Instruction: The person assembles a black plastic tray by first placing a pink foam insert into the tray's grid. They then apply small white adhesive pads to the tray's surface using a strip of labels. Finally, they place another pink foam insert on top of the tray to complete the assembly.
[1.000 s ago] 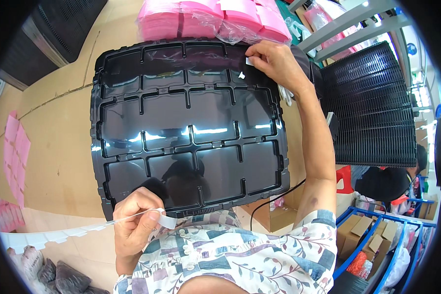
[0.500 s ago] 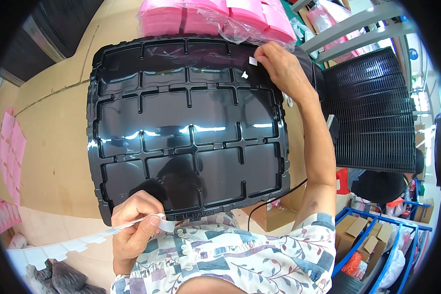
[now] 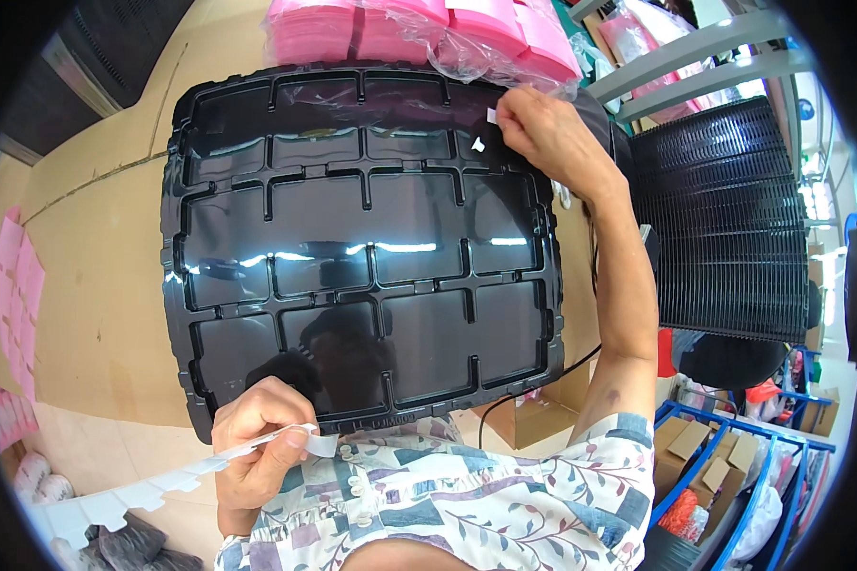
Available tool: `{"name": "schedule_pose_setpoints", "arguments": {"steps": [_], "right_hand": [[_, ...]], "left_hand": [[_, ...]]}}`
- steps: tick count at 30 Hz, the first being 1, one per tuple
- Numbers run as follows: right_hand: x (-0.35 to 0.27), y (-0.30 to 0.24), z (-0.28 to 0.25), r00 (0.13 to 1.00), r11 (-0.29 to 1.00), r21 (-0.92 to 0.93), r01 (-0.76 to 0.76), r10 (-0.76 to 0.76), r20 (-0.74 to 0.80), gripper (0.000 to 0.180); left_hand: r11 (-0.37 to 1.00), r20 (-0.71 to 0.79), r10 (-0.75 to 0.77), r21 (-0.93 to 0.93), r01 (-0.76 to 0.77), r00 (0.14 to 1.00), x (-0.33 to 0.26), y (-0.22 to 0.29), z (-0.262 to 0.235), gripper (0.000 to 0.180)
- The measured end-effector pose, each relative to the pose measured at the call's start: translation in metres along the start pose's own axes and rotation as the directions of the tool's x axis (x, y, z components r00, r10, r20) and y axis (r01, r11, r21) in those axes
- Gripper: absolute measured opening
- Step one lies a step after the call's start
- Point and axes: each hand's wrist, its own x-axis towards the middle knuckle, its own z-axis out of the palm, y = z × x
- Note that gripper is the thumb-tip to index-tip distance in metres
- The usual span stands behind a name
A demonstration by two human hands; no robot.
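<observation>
A black plastic tray [image 3: 319,219] with rows of shallow pockets lies in front of me. My left hand [image 3: 262,443], at its near left edge, pinches a long strip of white stickers [image 3: 152,482]. The strip trails off to the lower left, and its short free end curls past my thumb. Over the far right pocket is my right hand [image 3: 548,133], its fingers closed at the edge of a small white sticker [image 3: 491,116]. The fingers partly cover that sticker. Just below it shows a small white spot [image 3: 478,146], perhaps a reflection.
Pink sheets in clear wrap [image 3: 400,33] are stacked beyond the tray. More pink pieces [image 3: 17,285] lie at the left of the cardboard-covered table [image 3: 95,314]. A tall stack of black trays [image 3: 719,219] stands right. Below are an open carton [image 3: 543,414] and a blue rack [image 3: 681,476].
My right hand has shifted slightly over the sticker and covers more of it. The left hand keeps its pinch on the strip, nearly in place.
</observation>
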Motion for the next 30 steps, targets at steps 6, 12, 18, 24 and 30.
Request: {"name": "schedule_pose_setpoints", "arguments": {"steps": [6, 12, 18, 24, 30], "right_hand": [[0.005, 0.002, -0.001, 0.998, 0.997, 0.067, 0.035, -0.031, -0.06, 0.014], [0.013, 0.006, 0.0, 0.999, 0.999, -0.041, 0.032, -0.03, 0.037, 0.014], [0.01, 0.003, -0.008, 0.998, 0.998, 0.059, 0.038, -0.041, 0.046, 0.012], [-0.002, 0.008, 0.004, 0.986, 0.994, 0.028, 0.102, -0.098, -0.132, 0.01], [-0.007, 0.01, 0.012, 0.969, 0.982, -0.074, 0.173, -0.183, -0.167, 0.009]], "left_hand": [[1.0, 0.002, -0.019, -0.008, 0.019, 1.0, 0.002, 0.003, 0.0, 0.02], [1.0, 0.004, -0.026, 0.005, 0.026, 1.0, 0.003, 0.003, 0.0, 0.02], [0.999, 0.016, -0.03, 0.043, 0.03, 0.999, 0.003, 0.004, 0.0, 0.022], [0.997, 0.039, -0.07, 0.034, 0.068, 0.997, 0.001, 0.003, -0.005, 0.018], [0.991, 0.029, -0.136, 0.022, 0.135, 0.99, -0.002, 0.009, -0.006, 0.015]]}}
